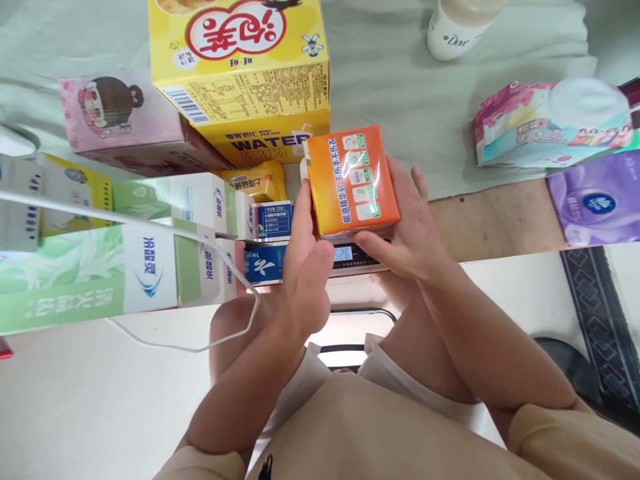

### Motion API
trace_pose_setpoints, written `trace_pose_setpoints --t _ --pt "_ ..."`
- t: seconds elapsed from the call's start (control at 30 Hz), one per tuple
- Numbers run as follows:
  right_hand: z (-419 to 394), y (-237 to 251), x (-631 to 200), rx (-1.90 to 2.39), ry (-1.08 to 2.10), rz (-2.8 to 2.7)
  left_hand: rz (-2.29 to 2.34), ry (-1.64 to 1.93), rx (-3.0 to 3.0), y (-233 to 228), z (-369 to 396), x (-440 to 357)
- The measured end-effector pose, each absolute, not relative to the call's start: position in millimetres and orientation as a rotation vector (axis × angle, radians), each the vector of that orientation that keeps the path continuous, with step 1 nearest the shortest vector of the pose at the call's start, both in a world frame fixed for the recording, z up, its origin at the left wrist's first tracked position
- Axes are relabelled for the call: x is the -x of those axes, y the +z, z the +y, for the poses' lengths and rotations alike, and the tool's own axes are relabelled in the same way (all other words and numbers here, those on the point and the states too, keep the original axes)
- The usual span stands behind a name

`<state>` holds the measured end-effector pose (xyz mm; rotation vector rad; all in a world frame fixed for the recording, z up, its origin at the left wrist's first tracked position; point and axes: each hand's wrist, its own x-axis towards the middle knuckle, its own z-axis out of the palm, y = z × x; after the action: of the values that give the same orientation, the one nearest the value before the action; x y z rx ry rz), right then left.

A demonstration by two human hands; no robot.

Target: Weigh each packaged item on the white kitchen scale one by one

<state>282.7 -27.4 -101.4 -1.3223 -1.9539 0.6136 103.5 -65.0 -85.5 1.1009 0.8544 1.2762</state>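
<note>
Both hands clasp orange shrink-wrapped soap pack (351,179) | left hand (306,267), right hand (406,233) | atop grey digital scale (356,257) | yellow carton (240,60) beside.

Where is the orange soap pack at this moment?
In the head view, centre: the orange soap pack sits on a small scale, between the left hand and right hand.

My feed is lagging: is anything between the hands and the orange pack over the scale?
Nothing visible. The left hand and right hand already grip the orange pack from both sides, directly over the scale. The toothpaste boxes lie apart to the left.
</note>
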Motion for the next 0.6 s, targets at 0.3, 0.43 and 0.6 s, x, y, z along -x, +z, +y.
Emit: trace_pose_setpoints --t 0.3,0.43,0.6 --pt "-36.6 -84.6 -277.2 1.142 0.318 -1.895 0.618 1.329 -1.342 -83.5 -71.1 -108.3" --pt "-40.5 -54.8 -271.4 0.997 0.383 -1.782 0.624 1.248 -1.505 -57.9 -81.2 -98.4" --pt "-51.1 -32.3 -257.6 0.947 0.293 -1.614 0.575 1.251 -1.551 -22.8 -106.3 -81.9"
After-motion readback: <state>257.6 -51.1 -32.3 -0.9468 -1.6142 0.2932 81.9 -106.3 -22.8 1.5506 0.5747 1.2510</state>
